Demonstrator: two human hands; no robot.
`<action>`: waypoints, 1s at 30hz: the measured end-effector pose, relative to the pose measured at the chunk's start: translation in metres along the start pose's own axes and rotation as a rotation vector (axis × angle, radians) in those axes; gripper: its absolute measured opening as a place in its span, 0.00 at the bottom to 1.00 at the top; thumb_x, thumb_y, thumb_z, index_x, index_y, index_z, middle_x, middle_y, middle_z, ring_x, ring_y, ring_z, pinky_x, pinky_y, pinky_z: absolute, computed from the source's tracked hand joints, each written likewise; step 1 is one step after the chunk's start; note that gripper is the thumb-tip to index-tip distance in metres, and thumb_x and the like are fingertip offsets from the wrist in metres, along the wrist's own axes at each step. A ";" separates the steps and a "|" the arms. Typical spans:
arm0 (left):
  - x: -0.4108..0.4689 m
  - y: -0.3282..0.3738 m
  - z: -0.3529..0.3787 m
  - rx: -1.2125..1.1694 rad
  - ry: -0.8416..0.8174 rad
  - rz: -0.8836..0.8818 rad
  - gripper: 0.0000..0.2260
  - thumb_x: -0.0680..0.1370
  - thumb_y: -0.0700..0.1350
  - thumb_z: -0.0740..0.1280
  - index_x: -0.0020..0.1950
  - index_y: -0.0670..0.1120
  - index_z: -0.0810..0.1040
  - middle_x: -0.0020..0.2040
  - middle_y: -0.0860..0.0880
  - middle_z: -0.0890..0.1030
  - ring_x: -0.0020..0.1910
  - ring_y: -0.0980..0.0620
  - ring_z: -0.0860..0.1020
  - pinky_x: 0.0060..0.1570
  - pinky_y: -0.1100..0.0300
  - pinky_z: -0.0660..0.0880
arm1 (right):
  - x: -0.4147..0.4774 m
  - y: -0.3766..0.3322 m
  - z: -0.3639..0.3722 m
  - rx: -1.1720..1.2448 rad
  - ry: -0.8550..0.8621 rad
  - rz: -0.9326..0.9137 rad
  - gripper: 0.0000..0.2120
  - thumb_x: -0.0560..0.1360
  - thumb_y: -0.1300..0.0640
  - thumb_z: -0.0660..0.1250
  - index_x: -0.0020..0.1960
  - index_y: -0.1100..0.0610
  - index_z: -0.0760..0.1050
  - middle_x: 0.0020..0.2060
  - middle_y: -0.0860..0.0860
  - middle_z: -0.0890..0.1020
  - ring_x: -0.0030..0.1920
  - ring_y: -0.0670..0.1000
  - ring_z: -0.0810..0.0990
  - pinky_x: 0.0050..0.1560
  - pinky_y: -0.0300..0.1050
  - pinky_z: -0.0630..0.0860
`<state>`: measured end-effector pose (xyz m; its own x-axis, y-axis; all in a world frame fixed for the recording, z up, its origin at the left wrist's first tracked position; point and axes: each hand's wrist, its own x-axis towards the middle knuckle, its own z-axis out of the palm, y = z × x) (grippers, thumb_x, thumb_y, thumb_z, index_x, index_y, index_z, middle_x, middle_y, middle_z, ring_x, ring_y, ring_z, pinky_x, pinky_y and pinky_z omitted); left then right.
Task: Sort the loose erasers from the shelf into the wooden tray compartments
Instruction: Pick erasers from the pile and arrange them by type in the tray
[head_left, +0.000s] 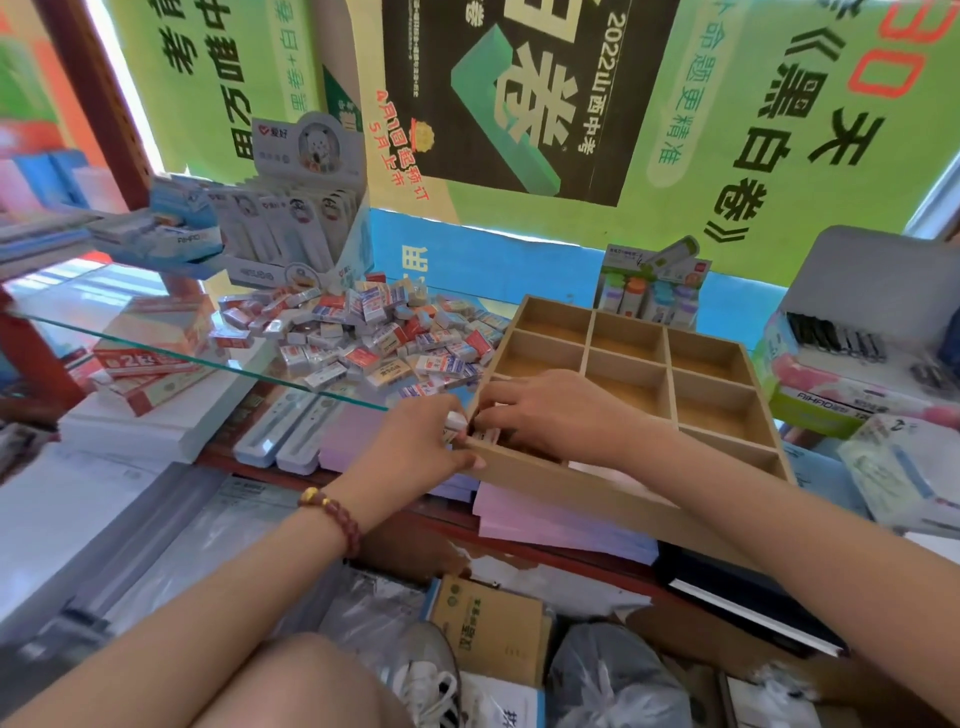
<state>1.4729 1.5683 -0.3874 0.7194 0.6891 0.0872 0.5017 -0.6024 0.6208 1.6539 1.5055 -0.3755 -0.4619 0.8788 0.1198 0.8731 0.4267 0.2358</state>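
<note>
A heap of small loose erasers in red, blue and white paper sleeves (363, 332) lies on the glass shelf (156, 353) at centre left of the frame. Just right of the heap stands the pale wooden tray with square compartments (722, 364), its near edge jutting past the shelf toward the viewer. The compartments at its back and middle rows show bare wood; those in the nearest row are partly covered by the hands.

At the tray's near left corner, the left hand (415, 441) pinches a white eraser (456, 420) between thumb and fingertips, right at the tray's rim. The right hand (550, 410) reaches into the near left compartment, fingers curled downward and close together over a few erasers there (485, 435); whether it grips one cannot be told. A bracelet of dark red beads (337, 514) circles the left wrist.

Behind the heap, at upper left, a white cardboard display box of packaged pens (291, 218) stands upright. Lilac notebooks (550, 525) lie beneath the tray. Green and black posters with large printed characters (519, 93) fill the top of the frame.
</note>
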 end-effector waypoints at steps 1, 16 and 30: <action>-0.001 0.000 -0.001 -0.010 0.000 -0.008 0.13 0.68 0.47 0.76 0.37 0.49 0.71 0.40 0.52 0.77 0.42 0.53 0.75 0.36 0.62 0.69 | -0.001 0.001 0.000 -0.032 0.007 -0.027 0.17 0.75 0.59 0.66 0.62 0.50 0.76 0.56 0.49 0.78 0.50 0.52 0.79 0.34 0.47 0.75; -0.003 0.002 0.003 -0.003 -0.003 0.036 0.16 0.66 0.49 0.77 0.35 0.48 0.70 0.35 0.53 0.74 0.36 0.56 0.70 0.33 0.60 0.65 | 0.003 -0.003 -0.011 -0.157 0.031 -0.297 0.16 0.75 0.58 0.54 0.51 0.54 0.80 0.45 0.49 0.81 0.42 0.52 0.79 0.33 0.42 0.70; -0.010 -0.001 0.007 0.007 0.008 0.058 0.13 0.68 0.47 0.76 0.38 0.50 0.71 0.39 0.52 0.76 0.39 0.54 0.75 0.36 0.61 0.69 | -0.004 -0.018 -0.018 -0.065 -0.046 -0.100 0.15 0.75 0.58 0.56 0.55 0.50 0.79 0.52 0.47 0.83 0.52 0.49 0.80 0.52 0.44 0.70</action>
<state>1.4690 1.5592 -0.3945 0.7432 0.6565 0.1293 0.4628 -0.6439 0.6093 1.6375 1.4903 -0.3624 -0.5372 0.8421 0.0481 0.8103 0.4994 0.3066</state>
